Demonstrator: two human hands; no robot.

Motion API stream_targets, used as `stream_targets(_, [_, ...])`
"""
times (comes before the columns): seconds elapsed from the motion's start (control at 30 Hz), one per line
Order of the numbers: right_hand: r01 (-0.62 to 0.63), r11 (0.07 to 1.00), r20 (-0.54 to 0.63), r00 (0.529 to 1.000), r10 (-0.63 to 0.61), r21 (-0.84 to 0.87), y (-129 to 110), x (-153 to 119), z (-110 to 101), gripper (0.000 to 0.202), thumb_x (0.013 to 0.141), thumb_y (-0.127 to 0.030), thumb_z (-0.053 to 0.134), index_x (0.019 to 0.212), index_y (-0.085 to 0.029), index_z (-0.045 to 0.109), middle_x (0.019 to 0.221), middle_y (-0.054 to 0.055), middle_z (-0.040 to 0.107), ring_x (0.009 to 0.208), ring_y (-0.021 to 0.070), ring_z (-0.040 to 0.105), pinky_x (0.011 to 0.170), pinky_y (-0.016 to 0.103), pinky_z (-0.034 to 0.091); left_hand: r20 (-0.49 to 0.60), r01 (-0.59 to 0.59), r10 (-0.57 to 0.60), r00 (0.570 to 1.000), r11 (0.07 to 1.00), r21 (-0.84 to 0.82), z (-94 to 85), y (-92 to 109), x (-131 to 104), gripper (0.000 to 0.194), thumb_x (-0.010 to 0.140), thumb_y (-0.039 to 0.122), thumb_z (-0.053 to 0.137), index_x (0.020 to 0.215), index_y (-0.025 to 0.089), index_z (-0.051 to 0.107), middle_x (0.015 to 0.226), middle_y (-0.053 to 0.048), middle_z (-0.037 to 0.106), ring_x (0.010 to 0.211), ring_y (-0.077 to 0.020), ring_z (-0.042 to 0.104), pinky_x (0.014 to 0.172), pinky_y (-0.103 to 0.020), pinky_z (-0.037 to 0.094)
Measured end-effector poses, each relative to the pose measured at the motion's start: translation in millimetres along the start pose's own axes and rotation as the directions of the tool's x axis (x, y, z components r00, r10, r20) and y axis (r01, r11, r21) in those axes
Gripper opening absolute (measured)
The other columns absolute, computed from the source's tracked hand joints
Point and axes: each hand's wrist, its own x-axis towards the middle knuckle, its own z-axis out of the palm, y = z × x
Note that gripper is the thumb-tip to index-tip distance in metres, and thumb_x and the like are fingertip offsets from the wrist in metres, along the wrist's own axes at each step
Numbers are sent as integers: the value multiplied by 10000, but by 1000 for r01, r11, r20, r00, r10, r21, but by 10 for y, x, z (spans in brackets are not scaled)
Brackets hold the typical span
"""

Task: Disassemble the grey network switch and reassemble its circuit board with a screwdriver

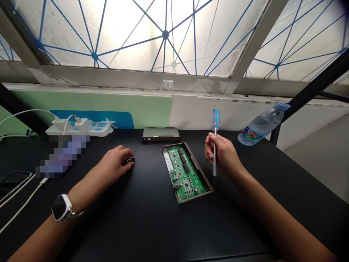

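My right hand (225, 151) grips a screwdriver (216, 118) by its metal shaft. Its clear blue handle points up and the tip hangs down over the table, just right of an open metal case. Inside that case lies a green circuit board (188, 173) with black chips. My left hand (120, 160) rests on the table left of the board, fingers curled around some small dark, shiny pieces that look like screws (128, 160); the fingers partly hide them. Behind the board sits a flat grey metal cover (161, 134).
A water bottle (263, 125) leans against a black frame bar at the right. At the back left stands a white power strip (95, 128) with plugged-in chargers. White cables run along the black table (141, 225) at the left, beside a phone (13, 183). A clear cup (167, 84) stands on the sill.
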Motion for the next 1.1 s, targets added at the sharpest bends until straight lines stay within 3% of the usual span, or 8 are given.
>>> stream_targets(0.1, [-52, 930, 67, 994, 82, -364, 34, 134, -253, 390, 935, -529, 583, 697, -236, 485, 438, -85, 355, 354, 97, 296, 375, 230, 239, -38, 4, -3, 999, 1000, 23, -17, 13, -15, 349, 786, 449, 661, 1043, 220, 723, 1100, -89, 656, 874, -262, 700, 789, -380, 579])
stream_targets(0.23, [26, 302, 46, 997, 60, -953, 167, 204, -380, 407, 1015, -411, 427, 666, -216, 504, 608, 22, 582, 558, 169, 555, 524, 273, 336, -61, -20, 25, 998, 997, 73, -28, 105, -54, 402, 826, 495, 661, 1121, 224, 698, 1184, -103, 629, 963, -293, 677, 799, -406, 572])
stream_targets(0.33, [6, 105, 14, 997, 72, -994, 235, 169, -291, 331, 989, -395, 463, 769, -208, 624, 785, 103, 711, 730, 272, 673, 592, 319, 358, -82, -107, 113, 990, 991, 79, -11, 249, -79, 379, 922, 485, 571, 1175, 218, 662, 1262, -117, 606, 1092, -312, 636, 899, -451, 554])
stream_targets(0.47, [15, 2, 15, 998, 57, -1000, 250, 77, -127, 303, 971, -394, 473, 812, -211, 656, 814, 130, 732, 816, 332, 711, 633, 338, 375, -93, -260, 259, 961, 966, 2, 87, 465, -106, 305, 994, 380, 492, 1202, 205, 629, 1296, -124, 599, 1211, -304, 582, 1008, -468, 515])
stream_targets(0.63, [92, -112, 89, 995, 37, -989, 233, -3, -26, 306, 1001, -391, 425, 896, -219, 655, 818, 121, 737, 758, 311, 710, 601, 326, 336, -41, -253, 250, 967, 948, -191, 279, 635, -74, 280, 1011, 365, 504, 1220, 225, 626, 1302, -112, 607, 1119, -272, 642, 904, -426, 565])
stream_targets(0.87, [124, 47, 119, 989, -85, -991, 234, -7, -57, 196, 968, -395, 525, 869, -233, 570, 845, 43, 697, 721, 226, 630, 564, 305, 259, -146, -230, 189, 971, 905, -357, 520, 836, 246, 285, 1017, 348, 515, 1235, 195, 616, 1193, -105, 658, 1038, -243, 682, 866, -385, 569])
stream_targets(1.0, [300, 83, 262, 915, -305, -950, 202, -142, 79, 314, 993, -392, 519, 733, -217, 521, 876, 51, 632, 871, 225, 587, 642, 311, 338, -221, -235, 164, 962, 907, -351, 619, 848, 466, 250, 1021, 349, 497, 1110, 179, 657, 1093, -94, 656, 915, -217, 670, 814, -367, 552])
stream_targets(1.1, [447, -9, 432, 859, -274, -894, 175, -293, 255, 401, 941, -470, 609, 650, -207, 525, 891, 80, 612, 912, 256, 551, 788, 376, 385, -221, -244, 177, 959, 911, -333, 636, 800, 549, 222, 1010, 313, 504, 980, 185, 684, 987, -69, 668, 839, -199, 645, 794, -349, 530])
